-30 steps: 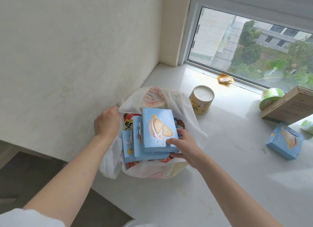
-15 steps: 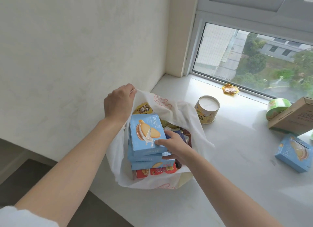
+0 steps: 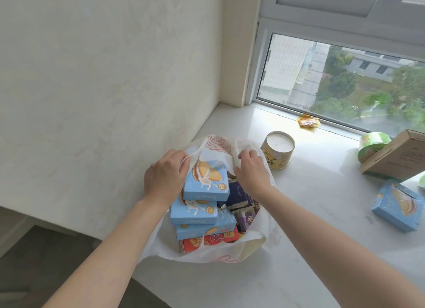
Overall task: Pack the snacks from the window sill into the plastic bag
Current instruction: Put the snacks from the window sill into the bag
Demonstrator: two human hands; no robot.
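Observation:
A white plastic bag (image 3: pixel 202 253) sits at the left end of the white window sill (image 3: pixel 310 215), against the wall. Inside it lie stacked light blue biscuit boxes (image 3: pixel 207 181), a red box (image 3: pixel 209 240) and dark purple packets (image 3: pixel 239 196). My left hand (image 3: pixel 164 176) pinches the bag's rim on the left of the boxes. My right hand (image 3: pixel 251 169) grips the rim on the right. Still on the sill are a round yellow tin (image 3: pixel 277 150), a small yellow packet (image 3: pixel 308 122), a green tub (image 3: pixel 371 144) and another blue biscuit box (image 3: pixel 396 204).
A brown cardboard box (image 3: pixel 397 157) leans on the green tub at the right. The window frame (image 3: pixel 257 61) runs along the back of the sill. The sill's front edge drops to a dark floor (image 3: pixel 41 261) at lower left.
My right hand let go of the top blue box, which now rests in the bag, and moved up to the bag's right rim. My left hand shifted along the left rim.

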